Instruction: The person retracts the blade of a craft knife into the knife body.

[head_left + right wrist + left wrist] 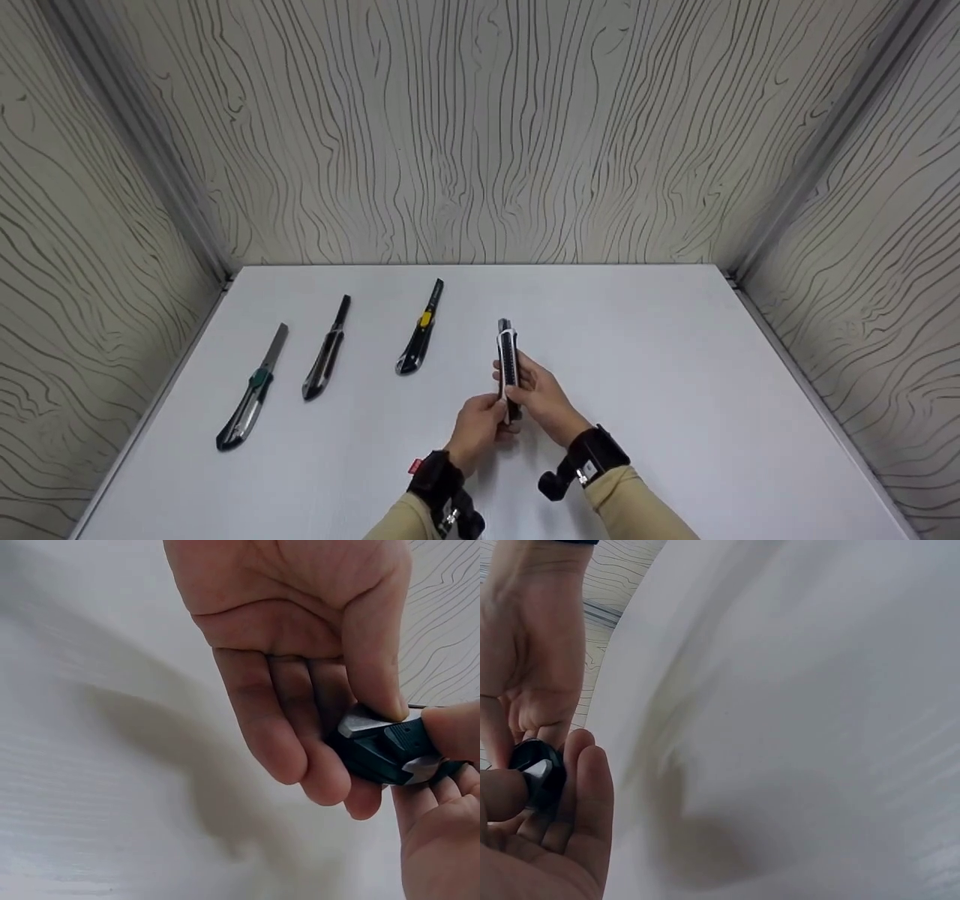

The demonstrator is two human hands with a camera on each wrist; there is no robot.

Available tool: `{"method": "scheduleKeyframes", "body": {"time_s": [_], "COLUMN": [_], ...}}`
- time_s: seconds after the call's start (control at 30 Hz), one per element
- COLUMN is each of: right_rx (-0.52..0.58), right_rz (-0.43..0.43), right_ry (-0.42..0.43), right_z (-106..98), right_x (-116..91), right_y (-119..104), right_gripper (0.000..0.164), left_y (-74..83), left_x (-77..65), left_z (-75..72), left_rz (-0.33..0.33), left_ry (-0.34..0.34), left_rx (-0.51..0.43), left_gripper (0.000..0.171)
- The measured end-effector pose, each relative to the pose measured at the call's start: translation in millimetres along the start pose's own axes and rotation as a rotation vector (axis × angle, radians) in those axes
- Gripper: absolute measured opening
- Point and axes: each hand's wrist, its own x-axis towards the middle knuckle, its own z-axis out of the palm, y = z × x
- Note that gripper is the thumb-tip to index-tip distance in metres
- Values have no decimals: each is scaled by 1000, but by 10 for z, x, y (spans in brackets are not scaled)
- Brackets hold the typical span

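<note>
Both hands hold one snap-off utility knife (509,367) above the white table, its short blade end pointing away from me. My left hand (474,431) pinches the rear of the handle between thumb and fingers. Higher up, my right hand (551,401) grips the same handle, its thumb pressing on the front face and its fingers behind. In the left wrist view, the dark butt of the knife (551,784) shows between the fingers. The right wrist view shows the dark green and silver handle (390,746), partly covered by both hands.
Three more utility knives lie on the table (637,322) to the left: one with a green slider (259,379) and long blade, a black and silver one (324,364), and one with a yellow slider (426,319). Wood-patterned walls (480,135) enclose the table's back and sides.
</note>
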Motion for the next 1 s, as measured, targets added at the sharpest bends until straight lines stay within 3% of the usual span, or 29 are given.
{"method": "scheduleKeyframes", "body": {"time_s": [0.37, 0.67, 1.0], "right_rx": [-231, -242, -250], "right_rz": [-29, -13, -28], "right_ry": [120, 144, 163], "right_z": [-74, -155, -284], "right_x": [-57, -85, -122], "right_y": [6, 24, 2], "right_gripper": [70, 71, 69], "left_y": [-51, -50, -49], "left_x": [18, 5, 43], "left_z": [45, 110, 246], "left_rz": [-3, -71, -40], "left_ry": [-1, 39, 74], "left_rx": [-11, 66, 72], "left_gripper": [29, 29, 28]}}
